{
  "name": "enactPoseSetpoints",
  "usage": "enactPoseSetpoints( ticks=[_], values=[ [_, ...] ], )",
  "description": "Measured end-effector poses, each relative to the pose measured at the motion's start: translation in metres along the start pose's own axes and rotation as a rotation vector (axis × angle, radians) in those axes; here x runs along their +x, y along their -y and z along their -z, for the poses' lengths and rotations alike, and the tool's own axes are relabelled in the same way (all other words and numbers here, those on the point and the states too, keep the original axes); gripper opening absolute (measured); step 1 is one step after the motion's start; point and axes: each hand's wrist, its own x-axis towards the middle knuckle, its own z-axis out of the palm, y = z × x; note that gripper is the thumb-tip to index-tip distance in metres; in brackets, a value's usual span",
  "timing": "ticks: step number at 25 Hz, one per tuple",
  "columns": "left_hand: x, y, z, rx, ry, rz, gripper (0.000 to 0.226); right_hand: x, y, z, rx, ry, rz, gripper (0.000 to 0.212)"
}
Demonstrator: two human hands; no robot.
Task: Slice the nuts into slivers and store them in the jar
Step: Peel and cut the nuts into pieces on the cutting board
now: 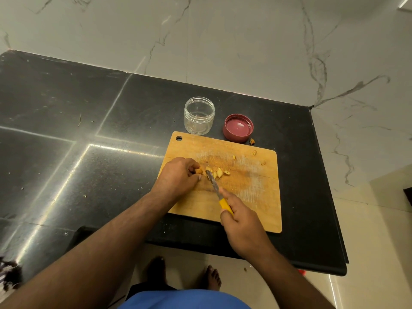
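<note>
A wooden cutting board point(249, 204) lies on the black counter. My left hand point(178, 175) pins a nut point(199, 170) against the board with its fingertips. A small heap of pale nut slivers point(217, 172) lies just right of that hand. My right hand point(240, 221) grips the yellow handle of a knife point(214, 181), whose blade points up-left and touches the slivers beside the held nut. Behind the board stands a clear plastic jar point(199, 115), open and upright, nearly empty. Its red lid point(238, 128) lies upside down to the jar's right.
A few stray nut bits point(254, 152) lie on the board's far right part, and one piece point(252, 141) sits on the counter by the lid. The counter's front edge point(223, 248) runs just below the board. A marble wall rises behind. My bare feet show on the floor below.
</note>
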Motion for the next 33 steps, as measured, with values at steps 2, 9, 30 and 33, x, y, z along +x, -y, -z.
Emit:
enactPoseSetpoints(
  ticks=[2,9,30,33],
  values=[
    [0.0,0.001,-0.001,-0.009,0.0,-0.004,0.034,0.002,-0.003,0.004,0.172,-0.022,-0.037,0.048],
    [0.0,0.002,0.001,-0.02,0.025,-0.029,0.04,0.01,-0.006,0.021,0.259,-0.049,-0.138,0.048],
    [0.001,0.006,-0.004,-0.016,-0.03,-0.029,0.031,0.009,0.011,0.004,-0.154,-0.039,0.083,0.052],
    [0.001,0.006,-0.004,-0.021,-0.043,-0.025,0.03,0.013,0.015,-0.004,-0.204,-0.016,0.116,0.053]
  ],
)
